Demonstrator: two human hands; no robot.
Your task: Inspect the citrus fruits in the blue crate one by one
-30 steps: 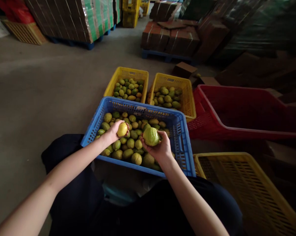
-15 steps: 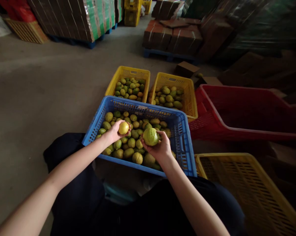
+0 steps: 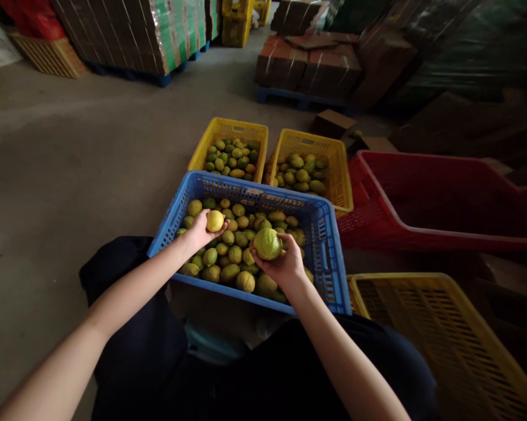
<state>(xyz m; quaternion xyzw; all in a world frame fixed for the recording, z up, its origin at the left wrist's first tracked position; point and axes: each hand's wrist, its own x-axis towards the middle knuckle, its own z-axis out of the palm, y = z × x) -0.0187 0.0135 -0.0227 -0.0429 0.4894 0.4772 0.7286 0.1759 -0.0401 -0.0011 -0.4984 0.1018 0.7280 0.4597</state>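
Observation:
A small yellow lemon [image 3: 215, 220] rests in my left hand [image 3: 199, 231], fingers curled under it, above the left part of the blue crate [image 3: 263, 301]. My right hand [image 3: 285, 266] grips a larger, bumpy green-yellow lemon [image 3: 267, 244] over the crate's middle right. Beneath both hands lie many green and yellow lemons [image 3: 229, 272] inside the blue crate, partly hidden by my hands and forearms. The crate stands in front of my knees.
Behind the blue crate are two yellow crates, the left one [image 3: 196, 153] and the right one [image 3: 343, 175], both holding lemons. At right are a red crate [image 3: 390, 219] and another yellow crate [image 3: 404, 278]. Cartons [image 3: 309, 64] on blue pallets stand farther back.
My left hand has shifted slightly left and up with the yellow lemon, its fingers now more opened out beneath it. My right hand keeps the larger lemon almost in place.

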